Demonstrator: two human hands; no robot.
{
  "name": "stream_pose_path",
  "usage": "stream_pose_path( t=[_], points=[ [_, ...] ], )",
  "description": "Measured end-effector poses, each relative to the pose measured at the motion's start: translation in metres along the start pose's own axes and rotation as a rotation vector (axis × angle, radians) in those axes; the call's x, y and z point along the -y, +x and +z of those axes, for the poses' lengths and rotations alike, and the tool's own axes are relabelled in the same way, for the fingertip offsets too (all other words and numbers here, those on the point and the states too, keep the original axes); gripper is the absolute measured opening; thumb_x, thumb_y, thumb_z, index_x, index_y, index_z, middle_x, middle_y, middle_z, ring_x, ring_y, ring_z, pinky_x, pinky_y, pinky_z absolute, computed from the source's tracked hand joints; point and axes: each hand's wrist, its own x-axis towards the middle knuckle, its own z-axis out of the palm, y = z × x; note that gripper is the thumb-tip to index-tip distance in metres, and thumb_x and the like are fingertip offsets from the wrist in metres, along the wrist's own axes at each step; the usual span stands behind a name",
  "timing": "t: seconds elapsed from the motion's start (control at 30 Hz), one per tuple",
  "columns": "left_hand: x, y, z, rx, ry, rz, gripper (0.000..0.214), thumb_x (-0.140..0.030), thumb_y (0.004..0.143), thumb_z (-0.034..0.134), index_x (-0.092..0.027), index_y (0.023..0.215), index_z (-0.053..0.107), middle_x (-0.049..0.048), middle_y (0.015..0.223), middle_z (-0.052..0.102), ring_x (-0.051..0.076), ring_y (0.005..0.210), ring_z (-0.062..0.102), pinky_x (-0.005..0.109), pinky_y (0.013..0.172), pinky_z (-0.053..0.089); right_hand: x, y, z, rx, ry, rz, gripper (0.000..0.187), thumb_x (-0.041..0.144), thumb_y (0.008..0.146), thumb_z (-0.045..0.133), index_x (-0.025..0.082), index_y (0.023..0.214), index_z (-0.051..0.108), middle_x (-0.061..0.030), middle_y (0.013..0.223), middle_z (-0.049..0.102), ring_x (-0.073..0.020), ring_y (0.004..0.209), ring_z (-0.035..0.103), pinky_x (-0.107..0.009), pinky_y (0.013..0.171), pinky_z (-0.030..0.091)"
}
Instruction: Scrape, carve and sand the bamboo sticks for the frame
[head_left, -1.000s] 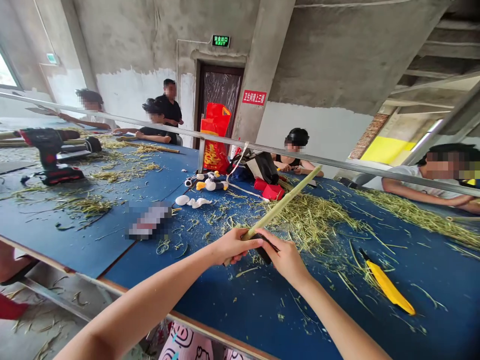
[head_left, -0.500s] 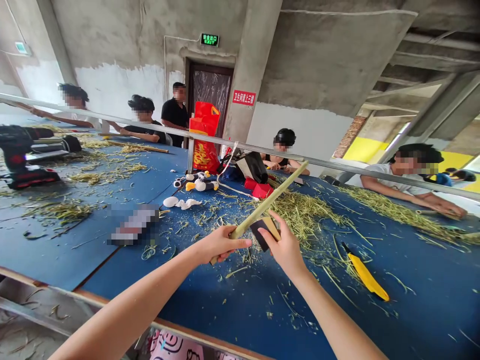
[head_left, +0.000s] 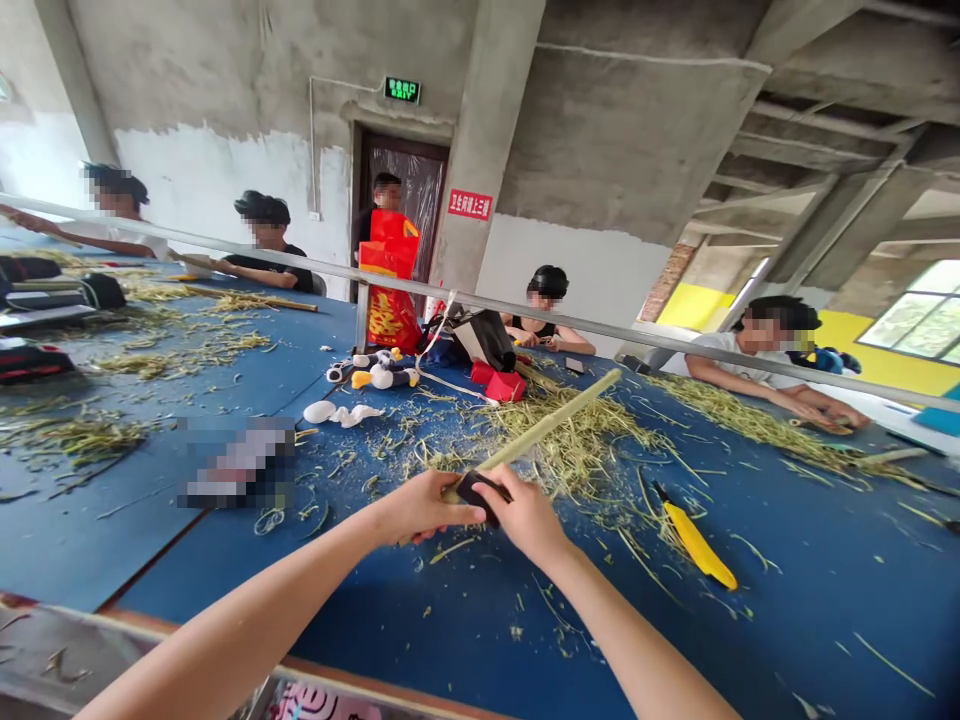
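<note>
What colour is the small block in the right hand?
The small block is black on its visible side, best seen in the head view.

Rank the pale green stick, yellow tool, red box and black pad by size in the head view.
1. Pale green stick
2. Yellow tool
3. Red box and black pad: these look alike; the pad is nearer and partly hidden, so I can't rank them.

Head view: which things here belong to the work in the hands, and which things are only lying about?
In the work: left hand gripping a pale bamboo stick; right hand pressing folded sandpaper on it.
Lying about: green shavings, yellow-handled knife, plush penguin, red bag.
</note>
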Motion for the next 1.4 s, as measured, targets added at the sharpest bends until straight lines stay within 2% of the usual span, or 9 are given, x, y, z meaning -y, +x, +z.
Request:
stream_pose_path(
  t=[0.17,0.37,0.57,0.77,0.97,1.17,1.23,1.33,1.4],
  points=[
    [0.000,0.001,0.003,0.014,0.007,-0.031,0.067,-0.077,0.065,0.066,-0.020,0.099,0.060,-0.0052,0.058,0.049,0.008,0.040,0.041,0.021,0.037,0.030,-0.021,0.009,-0.016,-0.272,-0.021,0.210,0.029,0.053,0.091,0.053,0.025,0.087,0.060,-0.0032,0.066,0.072,-0.0218,0.061,0.069,-0.028,0.053,0.050],
    [0.004,0.003,0.004,-0.009,-0.003,-0.039,0.067,-0.075,0.067,0.065,-0.020,0.105,0.062,-0.0043,0.059,0.051,0.009,0.039,0.041,0.022,0.036,0.029,-0.003,-0.001,0.008,0.035,-0.002,-0.054,0.024,0.048,0.093,0.052,0.028,0.099,0.065,-0.0045,0.094,0.077,-0.0220,0.081,0.073,-0.030,0.072,0.054],
    [-0.001,0.000,0.004,0.017,-0.014,-0.032,0.067,-0.075,0.068,0.065,-0.021,0.107,0.063,-0.0048,0.057,0.049,0.008,0.039,0.039,0.020,0.037,0.030,-0.025,0.010,-0.017,-0.293,-0.155,0.166,0.030,0.052,0.093,0.050,0.024,0.086,0.061,-0.0028,0.065,0.071,-0.0214,0.060,0.068,-0.027,0.052,0.046],
    [0.002,0.002,0.006,0.013,0.002,-0.047,0.069,-0.075,0.068,0.065,-0.020,0.109,0.063,-0.0044,0.057,0.050,0.008,0.038,0.038,0.020,0.035,0.028,-0.006,-0.002,0.002,0.030,-0.077,-0.096,0.021,0.044,0.095,0.052,0.029,0.099,0.065,-0.0018,0.093,0.077,-0.0196,0.079,0.073,-0.026,0.067,0.052],
    [0.002,0.003,0.007,0.040,-0.057,-0.055,0.067,-0.076,0.069,0.063,-0.020,0.107,0.063,-0.0050,0.058,0.047,0.007,0.040,0.037,0.019,0.036,0.031,-0.028,0.009,-0.021,-0.290,-0.206,0.148,0.031,0.051,0.095,0.047,0.024,0.087,0.061,-0.0010,0.060,0.067,-0.0190,0.052,0.063,-0.025,0.049,0.042],
    [0.005,0.003,0.007,0.002,-0.080,-0.066,0.068,-0.072,0.070,0.066,-0.020,0.113,0.062,-0.0052,0.057,0.048,0.008,0.040,0.037,0.019,0.035,0.027,0.002,-0.005,0.004,0.046,-0.061,-0.097,0.022,0.045,0.095,0.051,0.028,0.100,0.065,-0.0019,0.091,0.076,-0.0194,0.077,0.073,-0.025,0.066,0.050],
    [0.003,0.003,0.005,0.005,-0.082,-0.056,0.068,-0.072,0.070,0.066,-0.019,0.112,0.062,-0.0052,0.057,0.048,0.007,0.041,0.037,0.019,0.035,0.027,-0.003,-0.001,-0.003,-0.022,-0.096,-0.056,0.024,0.046,0.095,0.050,0.028,0.098,0.065,-0.0021,0.085,0.076,-0.0194,0.071,0.072,-0.025,0.062,0.048],
    [-0.001,0.001,0.004,0.028,-0.096,-0.064,0.068,-0.072,0.070,0.066,-0.020,0.114,0.062,-0.0054,0.058,0.048,0.007,0.041,0.037,0.019,0.036,0.029,-0.022,0.009,-0.024,-0.254,-0.191,0.129,0.028,0.049,0.094,0.050,0.024,0.089,0.063,-0.0012,0.064,0.070,-0.0185,0.053,0.064,-0.025,0.049,0.041],
    [-0.002,0.001,0.005,0.030,-0.100,-0.077,0.071,-0.072,0.071,0.065,-0.021,0.120,0.060,-0.0055,0.058,0.048,0.007,0.040,0.038,0.019,0.036,0.029,-0.025,0.010,-0.028,-0.309,-0.225,0.172,0.028,0.048,0.094,0.050,0.023,0.087,0.061,-0.0011,0.060,0.068,-0.0186,0.051,0.062,-0.025,0.048,0.039]
  ],
)
